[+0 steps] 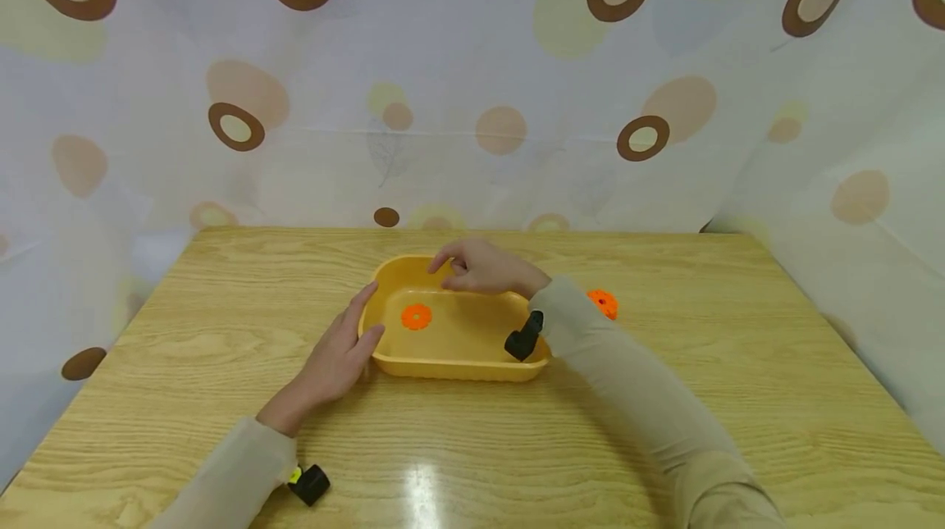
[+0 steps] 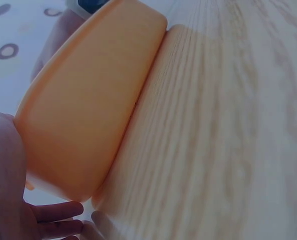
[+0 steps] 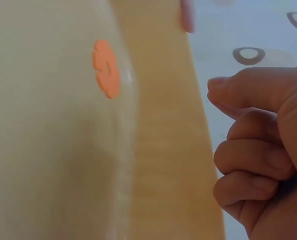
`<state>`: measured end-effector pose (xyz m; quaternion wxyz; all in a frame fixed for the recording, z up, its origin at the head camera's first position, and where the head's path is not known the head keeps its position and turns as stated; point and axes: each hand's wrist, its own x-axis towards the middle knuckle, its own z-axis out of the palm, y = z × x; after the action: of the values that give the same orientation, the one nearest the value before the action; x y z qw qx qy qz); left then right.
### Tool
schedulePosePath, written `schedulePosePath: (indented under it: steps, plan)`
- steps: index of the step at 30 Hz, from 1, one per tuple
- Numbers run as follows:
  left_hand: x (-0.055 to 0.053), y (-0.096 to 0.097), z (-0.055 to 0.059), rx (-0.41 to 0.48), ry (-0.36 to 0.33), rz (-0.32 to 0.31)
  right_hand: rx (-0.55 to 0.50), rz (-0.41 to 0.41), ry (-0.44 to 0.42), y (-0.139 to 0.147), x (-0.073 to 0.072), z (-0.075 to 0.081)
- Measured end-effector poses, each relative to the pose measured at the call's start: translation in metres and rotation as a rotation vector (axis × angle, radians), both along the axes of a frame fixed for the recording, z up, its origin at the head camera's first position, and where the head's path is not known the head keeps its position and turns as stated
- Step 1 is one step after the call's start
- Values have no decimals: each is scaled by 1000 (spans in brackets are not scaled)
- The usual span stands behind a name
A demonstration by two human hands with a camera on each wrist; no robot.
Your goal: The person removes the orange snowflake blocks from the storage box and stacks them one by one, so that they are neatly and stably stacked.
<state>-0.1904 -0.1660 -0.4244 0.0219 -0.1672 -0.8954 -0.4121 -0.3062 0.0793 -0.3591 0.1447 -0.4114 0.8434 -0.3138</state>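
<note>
A shallow yellow tray [image 1: 458,369] sits on the wooden table, its long side across the view. Inside, left of its middle, lies a flat orange flower-shaped piece [image 1: 417,316] with a small centre hole. My left hand [image 1: 335,353] holds the tray's left end, thumb over the rim and fingers along the outer wall. In the left wrist view, fingers [image 2: 58,212] show at the tray's end. Above the tray's far side is my right hand [image 1: 480,266], index finger bent and the others curled in. Nothing shows between its fingers [image 3: 253,155] in the right wrist view.
More orange flower-shaped plastic [image 1: 604,303] lies on the table right of the tray, partly hidden behind the right sleeve [image 1: 627,365]. A patterned cloth [image 1: 443,102] hangs behind the table's far edge and along its sides. Black cameras [image 1: 308,485] are worn on both wrists.
</note>
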Motion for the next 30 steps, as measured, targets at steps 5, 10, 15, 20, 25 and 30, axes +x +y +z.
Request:
schedulePosePath:
  steps: [5,10,15,20,25,30]
  plan:
    - [0,0,0,0,-2,3,53,58,63,-12,-1,-8]
    - [-1,-1,0,-2,3,6,114,96,77,-22,1,-14]
    - [-1,0,-1,-7,-2,-3,187,111,62,-29,5,-23]
    - [-2,1,0,-10,-7,-9,228,92,52,-29,4,-32]
    - [-2,0,3,-1,-4,-2,241,97,55,-31,0,-36]
    - [-1,-1,2,-9,-20,-2,260,109,66,-31,0,-38]
